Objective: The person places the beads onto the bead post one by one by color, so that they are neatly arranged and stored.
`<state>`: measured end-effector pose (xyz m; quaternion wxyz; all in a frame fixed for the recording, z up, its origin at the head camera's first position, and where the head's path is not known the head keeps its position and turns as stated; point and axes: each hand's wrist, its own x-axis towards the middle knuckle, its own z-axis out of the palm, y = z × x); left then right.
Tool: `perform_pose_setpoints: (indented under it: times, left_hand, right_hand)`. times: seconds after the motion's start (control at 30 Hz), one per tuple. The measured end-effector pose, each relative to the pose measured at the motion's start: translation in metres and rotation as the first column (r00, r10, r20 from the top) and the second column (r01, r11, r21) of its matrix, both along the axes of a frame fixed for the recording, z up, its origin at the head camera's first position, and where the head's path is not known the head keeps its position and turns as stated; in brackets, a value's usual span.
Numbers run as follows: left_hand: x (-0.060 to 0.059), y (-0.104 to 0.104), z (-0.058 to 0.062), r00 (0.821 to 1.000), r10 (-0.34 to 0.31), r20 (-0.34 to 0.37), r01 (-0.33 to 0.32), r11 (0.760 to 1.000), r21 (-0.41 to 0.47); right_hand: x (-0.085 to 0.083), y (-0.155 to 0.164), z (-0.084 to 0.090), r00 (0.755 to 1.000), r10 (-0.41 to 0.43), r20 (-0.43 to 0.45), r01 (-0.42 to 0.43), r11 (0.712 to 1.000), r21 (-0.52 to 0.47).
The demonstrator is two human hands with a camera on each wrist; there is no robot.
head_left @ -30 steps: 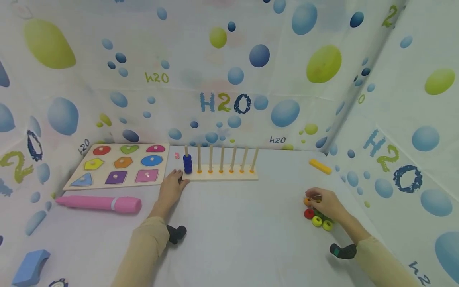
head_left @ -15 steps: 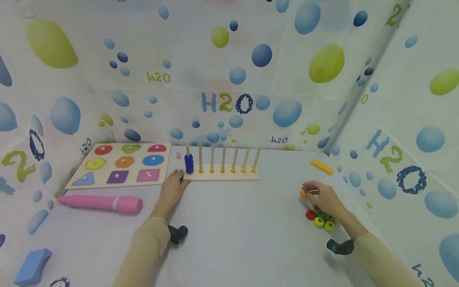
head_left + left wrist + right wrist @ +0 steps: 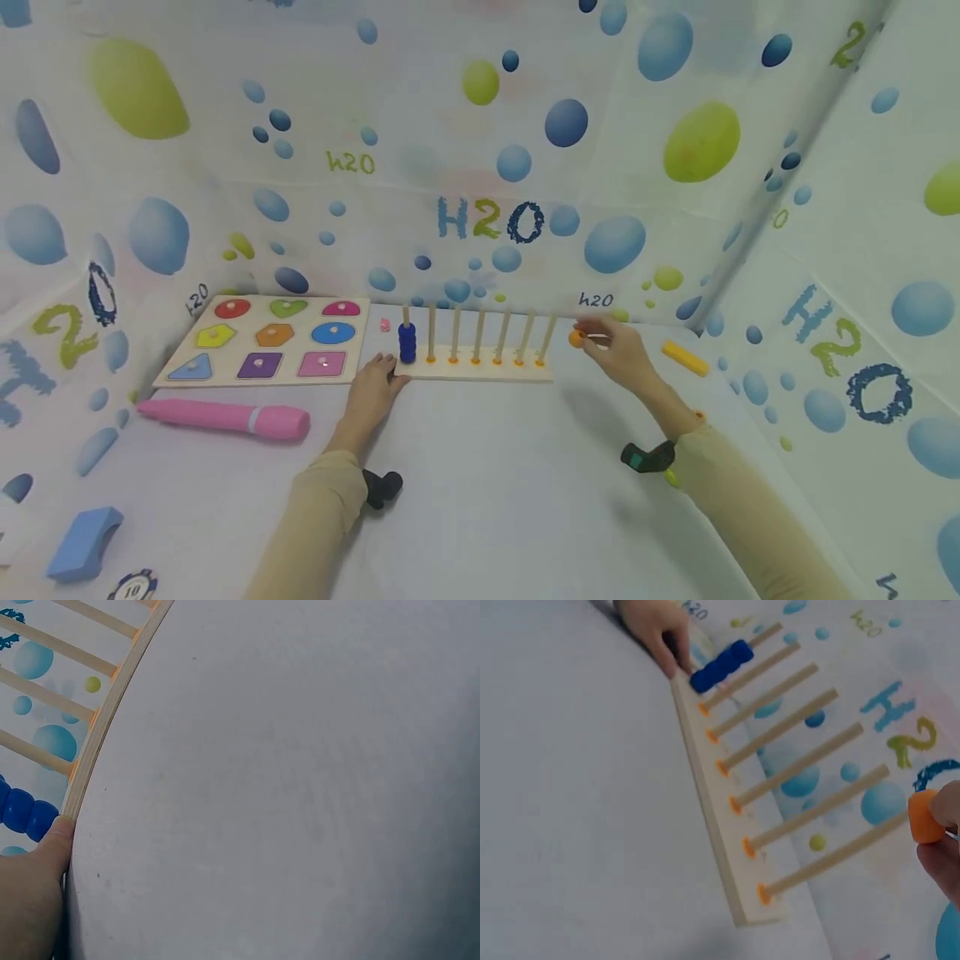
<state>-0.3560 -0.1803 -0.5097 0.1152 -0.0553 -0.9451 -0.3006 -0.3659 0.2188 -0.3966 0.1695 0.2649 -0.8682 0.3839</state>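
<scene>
Orange ring (image 3: 576,338) pinched in right hand (image 3: 621,354) beside the last peg; left hand (image 3: 372,393), fingers relaxed, braces the peg board (image 3: 480,372) so it stays put on the desk (image 3: 487,492).

The peg rack (image 3: 480,367) is pale, unpainted wood with a matt, smooth finish — its dowels (image 3: 810,812) look the same, each ringed at the foot by an orange collar. The blue rings (image 3: 407,342) on the first peg are glossy, as is the orange ring (image 3: 576,338) pinched in the right hand (image 3: 618,354). The table covering (image 3: 300,795) is matt and faintly grainy — cloth or paper, hard to tell. The left hand (image 3: 375,392) touches the rack's wooden edge.
</scene>
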Motion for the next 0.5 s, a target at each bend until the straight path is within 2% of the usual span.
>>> perform_pose_setpoints:
  times: [0.17,0.37,0.5]
  left_hand:
    - [0.001,0.000,0.000,1.000,0.002,0.001,-0.002,1.000,-0.003]
    - [0.002,0.000,0.000,1.000,0.008,0.018,-0.008,1.000,-0.027]
    - [0.001,-0.001,-0.001,1.000,0.013,-0.002,-0.013,0.999,-0.035]
  right_hand:
    - [-0.018,-0.050,0.009,0.999,0.020,-0.039,-0.022,0.998,-0.051]
    - [-0.036,-0.102,0.013,0.999,0.030,-0.037,-0.033,0.995,-0.099]
    - [-0.047,-0.132,0.013,0.997,0.065,-0.049,-0.070,0.991,-0.113]
